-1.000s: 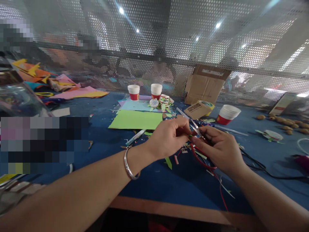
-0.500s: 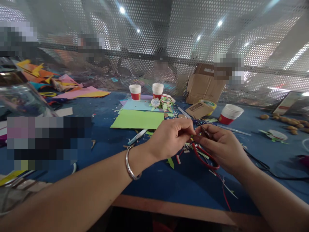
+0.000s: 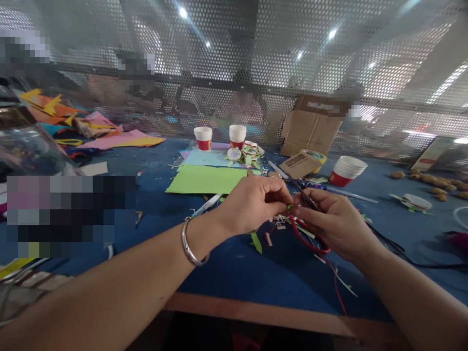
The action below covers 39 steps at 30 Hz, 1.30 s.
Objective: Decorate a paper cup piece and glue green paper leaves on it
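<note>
My right hand [image 3: 331, 219] is closed around red-handled scissors [image 3: 310, 244]; one handle loop hangs below the fingers and the dark blades point up and away. Fingertips touching it, my left hand [image 3: 258, 202] is closed in a pinch on a small green paper piece [image 3: 290, 207]. Most of that piece is hidden by the fingers, and my right fingertips also seem to touch it. Under both hands lie paper scraps [image 3: 281, 225] and a green leaf-shaped cutting [image 3: 256, 242].
Green paper [image 3: 208, 179] lies ahead, with paper cups [image 3: 203, 138], a small paper turtle [image 3: 234, 155] and a cardboard box [image 3: 310, 127] beyond. Another cup stack [image 3: 348, 171] stands right. A clear jar [image 3: 31, 141] and coloured paper [image 3: 124, 139] occupy the left.
The green piece now shows between my fingertips, where it was mostly hidden. My hands stay together with only small finger movement; the whole view has shifted slightly.
</note>
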### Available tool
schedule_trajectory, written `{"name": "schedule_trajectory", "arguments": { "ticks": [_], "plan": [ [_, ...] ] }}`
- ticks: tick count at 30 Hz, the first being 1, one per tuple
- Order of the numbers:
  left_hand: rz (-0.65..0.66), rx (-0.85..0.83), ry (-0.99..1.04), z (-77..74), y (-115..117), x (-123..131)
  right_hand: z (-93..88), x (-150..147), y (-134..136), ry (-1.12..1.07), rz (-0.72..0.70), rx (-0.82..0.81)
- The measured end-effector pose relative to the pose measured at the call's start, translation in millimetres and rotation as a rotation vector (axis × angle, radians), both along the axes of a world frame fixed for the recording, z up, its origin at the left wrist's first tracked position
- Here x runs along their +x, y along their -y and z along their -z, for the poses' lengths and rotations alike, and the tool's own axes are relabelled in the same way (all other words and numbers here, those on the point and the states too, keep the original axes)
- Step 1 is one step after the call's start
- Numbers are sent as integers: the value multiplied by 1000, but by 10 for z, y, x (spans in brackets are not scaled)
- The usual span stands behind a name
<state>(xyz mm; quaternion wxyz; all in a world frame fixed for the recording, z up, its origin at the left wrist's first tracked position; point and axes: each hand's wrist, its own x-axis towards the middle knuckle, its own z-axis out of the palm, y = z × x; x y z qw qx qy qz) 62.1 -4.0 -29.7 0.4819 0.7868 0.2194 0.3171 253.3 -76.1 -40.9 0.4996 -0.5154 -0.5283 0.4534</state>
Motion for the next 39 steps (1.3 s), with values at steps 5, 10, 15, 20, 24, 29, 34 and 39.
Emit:
{"name": "schedule_trajectory", "arguments": {
  "ticks": [5, 10, 15, 20, 24, 29, 34, 39],
  "plan": [
    [62, -152, 38, -18, -46, -29, -16, -17, 4, 14, -13, 6],
    [127, -323, 45, -85, -36, -69, -14, -28, 8, 21, -17, -9],
    [139, -345, 61, -62, -49, -55, 3, -24, 3, 16, -21, -17],
    [99, -255, 33, -9, -58, -19, 6, -38, -11, 2, -19, -23],
    [-59, 84, -39, -9, 36, 8, 21, -13, -27, 26, 10, 3],
    [-215, 406, -97, -7, 195, 60, 29, 20, -37, 70, 54, -12],
    [-184, 95, 2, 83, 164, 98, 31, 9, -33, 104, 64, 46],
    [-127, -103, -53, 101, 69, 81, 40, -5, -37, 146, 44, 44]
  ]
}}
